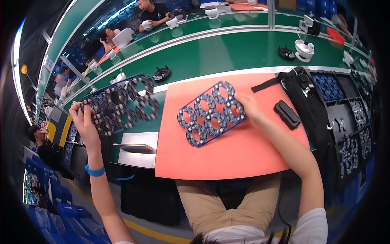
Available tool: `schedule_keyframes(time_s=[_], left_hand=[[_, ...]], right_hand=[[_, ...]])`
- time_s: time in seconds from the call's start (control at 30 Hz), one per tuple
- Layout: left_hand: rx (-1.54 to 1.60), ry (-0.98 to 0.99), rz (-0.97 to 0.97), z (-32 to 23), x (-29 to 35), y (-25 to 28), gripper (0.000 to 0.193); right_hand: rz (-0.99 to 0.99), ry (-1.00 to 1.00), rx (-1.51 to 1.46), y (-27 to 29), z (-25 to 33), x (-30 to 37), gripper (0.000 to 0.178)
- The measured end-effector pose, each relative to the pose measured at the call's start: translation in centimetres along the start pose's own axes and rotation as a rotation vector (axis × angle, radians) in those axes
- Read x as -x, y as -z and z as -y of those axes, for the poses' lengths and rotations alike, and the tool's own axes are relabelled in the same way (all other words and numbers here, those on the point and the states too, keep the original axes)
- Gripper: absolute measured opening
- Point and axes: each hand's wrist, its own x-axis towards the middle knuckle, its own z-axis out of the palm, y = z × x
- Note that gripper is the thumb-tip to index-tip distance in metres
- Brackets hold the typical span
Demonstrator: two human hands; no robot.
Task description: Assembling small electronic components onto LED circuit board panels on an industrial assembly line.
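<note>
My right hand [248, 106] pinches the right edge of a blue-edged panel of ring-shaped circuit boards [209, 114], tilted over the pink mat [195, 162]. At the left, my raised left hand [83, 118] grips the left end of a similar circuit board panel [118, 105], slightly blurred, above the green bench. Whether that hand holds one panel or several stacked, I cannot tell. A blue band [95, 171] circles my left wrist. Below the left panel is a metal plate with a raised blade [140, 160], beside the mat's left edge.
A black case [287, 114] lies on the mat's right side, near a black bag [304, 110]. Beyond it, black trays [347, 87] hold circuit boards. Black round parts [161, 73] and a white device [304, 49] stand farther back. Other people [153, 13] sit across the bench.
</note>
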Motion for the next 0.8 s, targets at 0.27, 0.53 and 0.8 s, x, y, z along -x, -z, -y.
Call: schedule_keyframes(time_s=[0.27, 0.53, 0.8], left_hand=[[0.217, 0.408, 0.246, 3.6, 0.7, -0.9, 0.016], [-0.322, 0.503, 0.288, 20.5, -1.6, -1.8, 0.008], [-0.950, -0.152, 0.420, 19.1, 0.3, -3.5, 0.031]], right_hand=[[-0.133, -0.068, -0.053, -0.6, 1.5, 0.1, 0.030], [-0.132, -0.078, -0.111, -0.5, 0.8, 0.0, 0.027], [-0.144, -0.064, -0.106, -0.4, -0.2, -1.6, 0.026]])
